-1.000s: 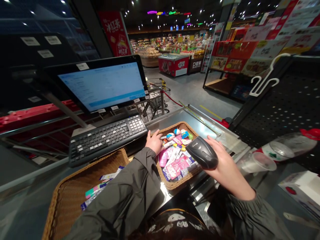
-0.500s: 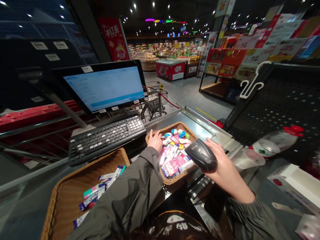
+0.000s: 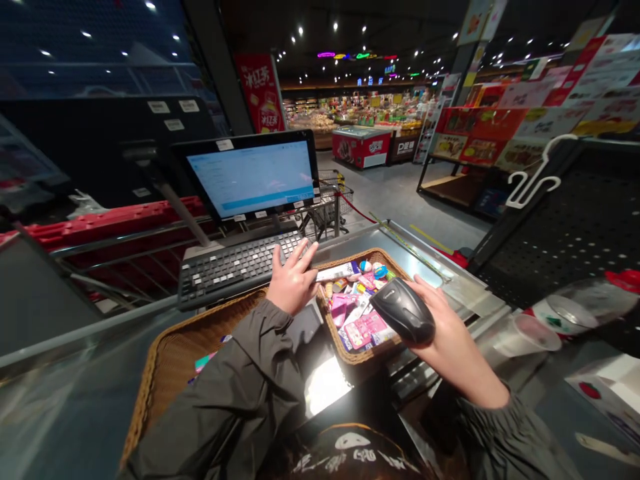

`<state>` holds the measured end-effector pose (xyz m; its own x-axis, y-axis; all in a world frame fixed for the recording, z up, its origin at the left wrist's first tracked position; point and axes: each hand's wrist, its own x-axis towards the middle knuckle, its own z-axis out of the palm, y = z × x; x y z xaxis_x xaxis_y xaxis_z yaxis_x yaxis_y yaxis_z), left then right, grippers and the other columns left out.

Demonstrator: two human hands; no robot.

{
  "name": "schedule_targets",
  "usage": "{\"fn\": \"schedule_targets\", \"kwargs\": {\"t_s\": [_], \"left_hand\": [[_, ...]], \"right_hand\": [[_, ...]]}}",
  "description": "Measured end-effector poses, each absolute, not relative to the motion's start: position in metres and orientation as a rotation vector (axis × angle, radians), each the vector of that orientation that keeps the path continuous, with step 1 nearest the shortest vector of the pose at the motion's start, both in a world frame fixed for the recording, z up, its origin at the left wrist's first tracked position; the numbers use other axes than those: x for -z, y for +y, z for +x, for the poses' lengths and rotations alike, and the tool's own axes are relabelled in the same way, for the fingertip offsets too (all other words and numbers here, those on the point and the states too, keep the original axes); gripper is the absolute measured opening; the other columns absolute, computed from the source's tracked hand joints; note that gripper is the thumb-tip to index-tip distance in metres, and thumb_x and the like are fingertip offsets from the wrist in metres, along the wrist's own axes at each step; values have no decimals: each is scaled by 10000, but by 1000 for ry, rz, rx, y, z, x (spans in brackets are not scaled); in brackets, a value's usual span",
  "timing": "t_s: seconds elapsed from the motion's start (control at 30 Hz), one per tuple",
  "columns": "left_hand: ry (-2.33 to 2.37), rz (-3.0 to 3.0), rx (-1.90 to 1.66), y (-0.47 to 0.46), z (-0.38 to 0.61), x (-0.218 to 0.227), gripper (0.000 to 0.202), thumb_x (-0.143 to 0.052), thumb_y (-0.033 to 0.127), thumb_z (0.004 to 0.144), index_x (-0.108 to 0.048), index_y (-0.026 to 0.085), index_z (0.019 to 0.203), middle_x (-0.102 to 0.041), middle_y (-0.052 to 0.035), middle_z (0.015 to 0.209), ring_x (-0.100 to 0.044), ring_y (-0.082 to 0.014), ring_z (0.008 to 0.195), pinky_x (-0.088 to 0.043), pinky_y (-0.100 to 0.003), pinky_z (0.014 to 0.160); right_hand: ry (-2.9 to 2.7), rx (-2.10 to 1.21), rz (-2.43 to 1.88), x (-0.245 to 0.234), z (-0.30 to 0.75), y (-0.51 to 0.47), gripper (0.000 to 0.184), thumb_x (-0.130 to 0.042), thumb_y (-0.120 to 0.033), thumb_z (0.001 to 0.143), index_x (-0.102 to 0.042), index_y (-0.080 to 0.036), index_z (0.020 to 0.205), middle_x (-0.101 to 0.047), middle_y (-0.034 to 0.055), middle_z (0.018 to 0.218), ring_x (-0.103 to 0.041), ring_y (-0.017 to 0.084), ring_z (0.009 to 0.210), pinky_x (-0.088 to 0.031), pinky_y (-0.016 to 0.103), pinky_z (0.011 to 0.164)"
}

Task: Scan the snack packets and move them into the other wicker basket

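My left hand is raised at the far corner of a wicker basket, fingers spread, just in front of a black keyboard. A white stick-shaped packet lies across the basket's rim, touching my fingertips. The basket is full of small colourful packaged goods, with pink packets on top. Over its right side, my right hand grips a black handheld barcode scanner. A second wicker basket stands nearer on the left, its few packets mostly hidden by my dark sleeve.
A monitor stands behind the keyboard. A steel counter runs past the baskets. To the right are a plastic cup, a bottle, and a black pegboard. Beyond are a shopping cart and store shelves.
My left hand has lifted off the basket rim, fingers spreading, and a white packet now lies across the rim. The view has swung, shifting the scene right. The scanner stays in my right hand.
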<state>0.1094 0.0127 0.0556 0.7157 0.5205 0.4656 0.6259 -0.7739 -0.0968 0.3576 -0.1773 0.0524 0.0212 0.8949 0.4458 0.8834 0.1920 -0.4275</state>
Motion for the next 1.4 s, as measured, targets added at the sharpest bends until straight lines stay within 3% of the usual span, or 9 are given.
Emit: {"fn": "schedule_targets", "kwargs": {"t_s": [0.43, 0.63, 1.4], "left_hand": [[-1180, -2583, 705, -5, 17, -68, 145, -618, 296, 839, -730, 215, 795, -479, -102, 1476, -330, -364, 1420, -72, -720, 1118], [-1221, -2524, 709, -12, -6, -69, 120, -629, 283, 835, -726, 218, 812, -467, -110, 1482, -332, -363, 1420, -69, -722, 1117], [-1154, -2467, 761, -16, -27, -69, 117, -634, 297, 837, -718, 218, 851, -439, -122, 1501, -323, -349, 1428, -72, -706, 1123]], "right_hand": [[-2099, -97, -1456, -58, 306, -147, 490, -556, -277, 838, -528, -220, 1325, -485, 127, 1453, -290, 355, 1444, -229, 642, 1154], [-2182, -67, -1394, -57, 290, -140, 563, -621, -275, 795, -513, -188, 1341, -483, 149, 1448, -329, 360, 1421, -218, 627, 1171], [-2218, -102, -1386, -62, 270, -150, 538, -569, -202, 790, -520, -184, 1325, -507, 141, 1413, -312, 356, 1426, -240, 641, 1155]]}}
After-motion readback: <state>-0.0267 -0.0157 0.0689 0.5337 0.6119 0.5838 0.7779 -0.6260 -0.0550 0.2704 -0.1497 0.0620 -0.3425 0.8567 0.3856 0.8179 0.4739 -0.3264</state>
